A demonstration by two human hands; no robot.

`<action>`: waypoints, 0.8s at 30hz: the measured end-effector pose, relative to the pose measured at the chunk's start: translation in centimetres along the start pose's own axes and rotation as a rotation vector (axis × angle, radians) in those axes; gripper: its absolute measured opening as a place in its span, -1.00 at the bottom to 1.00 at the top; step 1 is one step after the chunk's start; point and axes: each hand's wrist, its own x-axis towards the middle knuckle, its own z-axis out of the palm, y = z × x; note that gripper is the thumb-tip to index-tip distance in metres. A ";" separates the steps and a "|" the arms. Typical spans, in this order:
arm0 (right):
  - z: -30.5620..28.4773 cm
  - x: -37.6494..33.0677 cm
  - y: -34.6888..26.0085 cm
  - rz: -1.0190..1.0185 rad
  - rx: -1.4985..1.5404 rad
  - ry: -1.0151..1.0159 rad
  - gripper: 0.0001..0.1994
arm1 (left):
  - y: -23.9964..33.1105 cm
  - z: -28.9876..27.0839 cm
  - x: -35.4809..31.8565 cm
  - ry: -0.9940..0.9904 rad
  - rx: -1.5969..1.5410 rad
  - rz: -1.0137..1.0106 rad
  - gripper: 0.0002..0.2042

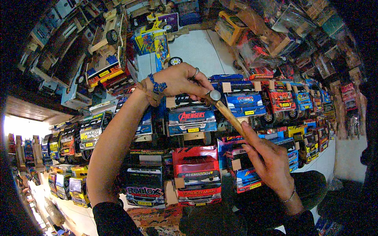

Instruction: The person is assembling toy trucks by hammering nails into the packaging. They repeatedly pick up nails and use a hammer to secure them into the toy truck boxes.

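Wooden-handled and steel-headed, the hammer (224, 108) sits in our right hand (265, 159), fingers wrapped tight round the lower handle, its head just under our left hand (179, 80). Our left fingers are pinched narrow on something too small to tell, above the blue toy truck (191, 118). We judge the danger plain: the head lies so near our left fingertips that a skewed tap could land on them, or dent the truck's painted cab. Room is tight; the red toy truck (197, 177) and rows of others crowd every side, leaving only a short swing above.
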 end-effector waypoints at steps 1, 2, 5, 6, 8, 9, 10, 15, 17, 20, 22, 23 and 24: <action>0.0 0.0 -0.1 0.006 -0.008 -0.002 -0.48 | 0.0 0.0 0.0 -0.008 -0.017 0.011 -0.73; 0.1 0.1 -0.1 -0.012 -0.007 0.007 -0.48 | 0.0 0.0 0.0 -0.011 -0.022 0.016 -0.74; 0.2 0.2 -0.3 -0.052 -0.032 0.018 -0.46 | -0.1 0.0 0.1 -0.018 -0.006 0.003 -0.76; 0.2 0.2 -0.3 -0.051 -0.057 -0.001 -0.46 | -0.1 0.1 0.1 -0.021 0.006 -0.006 -0.76; 0.0 0.1 -0.3 -0.036 -0.105 -0.043 -0.45 | -0.3 0.1 0.2 -0.010 -0.005 -0.020 -0.75; 0.0 0.1 -0.4 -0.022 -0.127 -0.067 -0.45 | -0.3 0.1 0.2 -0.005 -0.011 -0.027 -0.74; 0.0 0.1 -0.4 -0.008 -0.149 -0.090 -0.45 | -0.4 0.1 0.3 -0.012 -0.027 -0.011 -0.74; 0.3 0.2 -0.1 -0.054 -0.073 0.023 -0.46 | -0.6 0.1 0.3 -0.004 -0.044 0.016 -0.74; 0.3 0.2 0.0 -0.050 -0.045 0.040 -0.47 | -0.5 0.1 0.2 0.007 -0.028 0.006 -0.73; 0.3 0.2 0.1 -0.028 -0.028 0.026 -0.48 | -0.3 0.0 0.0 0.009 -0.051 -0.019 -0.72; 0.2 0.1 0.2 -0.023 -0.034 0.013 -0.48 | -0.1 0.1 0.0 0.008 -0.059 -0.017 -0.72; 0.2 0.1 0.2 -0.025 -0.038 0.017 -0.48 | -0.1 0.1 0.0 0.009 -0.049 -0.005 -0.72; 0.2 0.2 0.2 -0.033 -0.037 0.023 -0.48 | 0.0 0.1 0.0 0.013 -0.024 0.009 -0.72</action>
